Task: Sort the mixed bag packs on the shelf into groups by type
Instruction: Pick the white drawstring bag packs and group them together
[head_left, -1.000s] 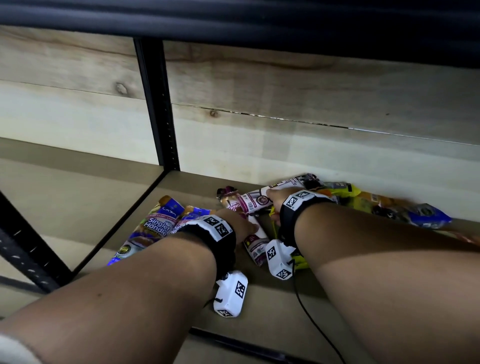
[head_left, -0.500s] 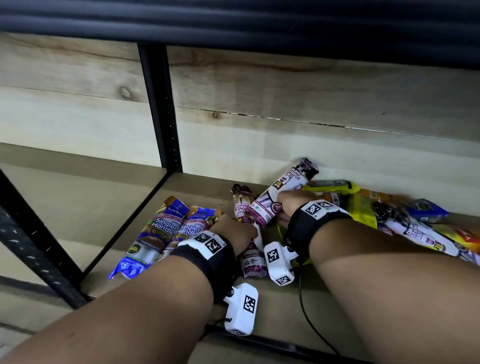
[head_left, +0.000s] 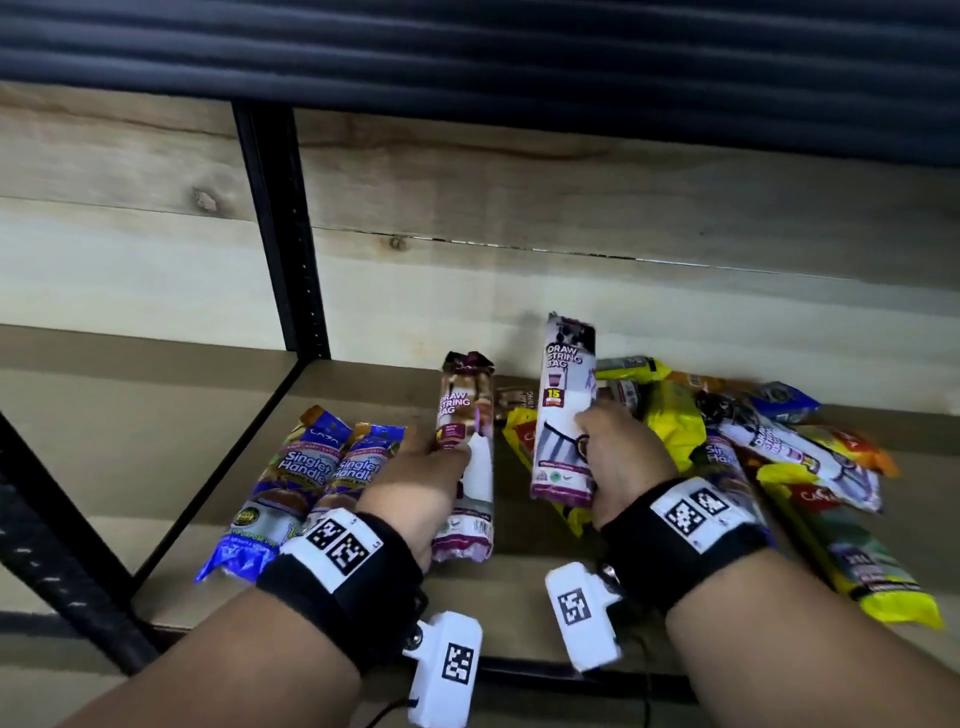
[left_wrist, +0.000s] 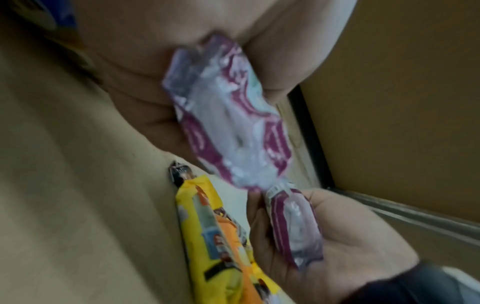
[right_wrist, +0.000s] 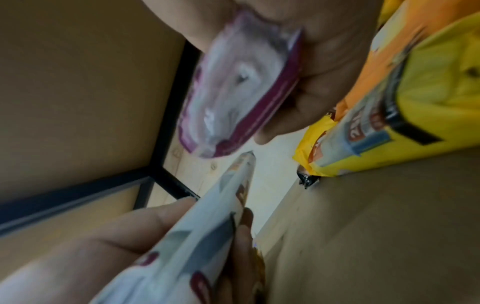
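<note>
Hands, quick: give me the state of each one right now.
Left hand: grips a purple-and-white drawstring bag pack.
Right hand: grips a second drawstring bag pack, its top end tilted up off the shelf.

"DRAW STRING BAG" and "15" printed on a purple pack (head_left: 564, 410). "Singlet Handle" printed on two blue packs (head_left: 291, 478).

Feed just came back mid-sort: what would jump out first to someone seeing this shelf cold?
Both hands are up front, each gripping a purple-and-white Draw String Bag pack: the left hand holds one low over the shelf board, the right hand lifts another upright. Two blue Singlet Handle packs lie side by side at left; a jumbled pile of yellow, orange and blue packs sits at right.
</note>
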